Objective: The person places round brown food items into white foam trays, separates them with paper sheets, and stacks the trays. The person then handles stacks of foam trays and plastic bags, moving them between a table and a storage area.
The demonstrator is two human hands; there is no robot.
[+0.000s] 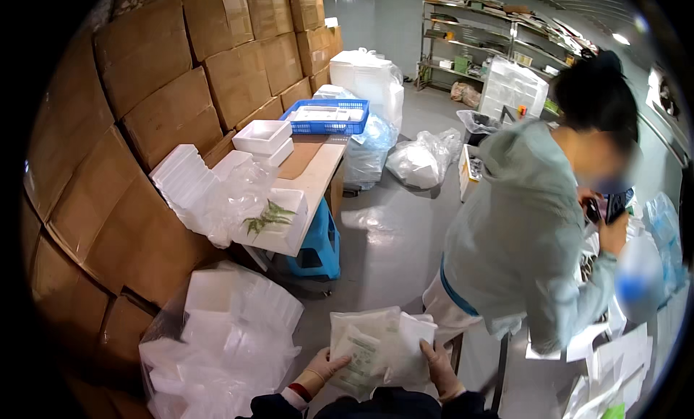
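Smooth translucent plastic packets beside matt cardboard boxes

Packing room, apparently — stacked cartons, foam boxes.

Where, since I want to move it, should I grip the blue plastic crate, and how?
Probably by the rim at both short ends, from the near side: the blue plastic crate is a level, open-topped oblong, with stacked cardboard boxes left and a pale-blue plastic bag right.
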